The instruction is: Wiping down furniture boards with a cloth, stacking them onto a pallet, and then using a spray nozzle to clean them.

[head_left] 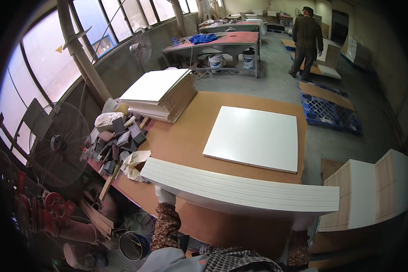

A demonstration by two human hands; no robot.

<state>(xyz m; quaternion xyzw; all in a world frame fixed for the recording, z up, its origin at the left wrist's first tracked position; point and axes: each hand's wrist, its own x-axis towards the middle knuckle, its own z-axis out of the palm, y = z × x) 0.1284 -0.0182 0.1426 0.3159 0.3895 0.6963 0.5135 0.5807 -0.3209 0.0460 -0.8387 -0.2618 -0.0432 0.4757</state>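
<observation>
A stack of several white panels (240,190) is held up in front of me, its long edges turned toward me, over the near part of the brown-covered table (254,97). Near its left end, my left hand (166,196), in a white glove, grips it from below, the fingers hidden by the panels. Close to the right end my right hand (303,222) supports it, dim and partly covered by the stack. Beyond the held stack, a single white panel (254,138) lies flat on the table. A taller pile of white-topped panels (156,86) stands at the table's far left.
Sanding blocks (118,140) crowd the table's left edge beside a large fan (59,143). More panel stacks (362,190) stand at the right. A blue pallet (322,113) lies on the floor farther back, with another person (307,38) standing beyond it.
</observation>
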